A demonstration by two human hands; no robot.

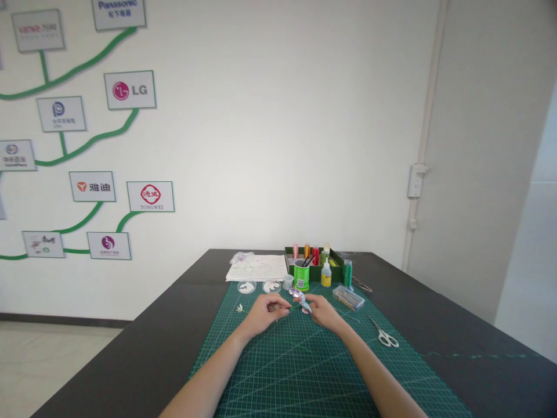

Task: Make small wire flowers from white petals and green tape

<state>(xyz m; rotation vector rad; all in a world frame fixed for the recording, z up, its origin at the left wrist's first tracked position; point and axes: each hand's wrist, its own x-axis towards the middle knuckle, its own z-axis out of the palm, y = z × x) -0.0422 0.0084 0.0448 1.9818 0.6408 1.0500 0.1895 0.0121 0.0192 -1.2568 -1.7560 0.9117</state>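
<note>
My left hand (266,312) is closed in a pinch on a thin green stem or thread, just above the green cutting mat (287,371). Close by on its right, my right hand (322,312) has its fingers closed on a small craft flower (301,299) with shiny pale pink and blue petals. The green strand runs from the left fingertips toward this flower; where they join is too small to make out. Left of my left hand, a small white flower piece (239,308) lies on the mat. White-handled scissors (386,338) rest to the right.
Behind my hands stand a green can (301,275) with tools, a glue bottle (326,274), a green thread spool (347,273) and a green box (339,271) of spools. Two shallow dishes (246,287), white sheets (256,269) and a clear case (348,298) lie around.
</note>
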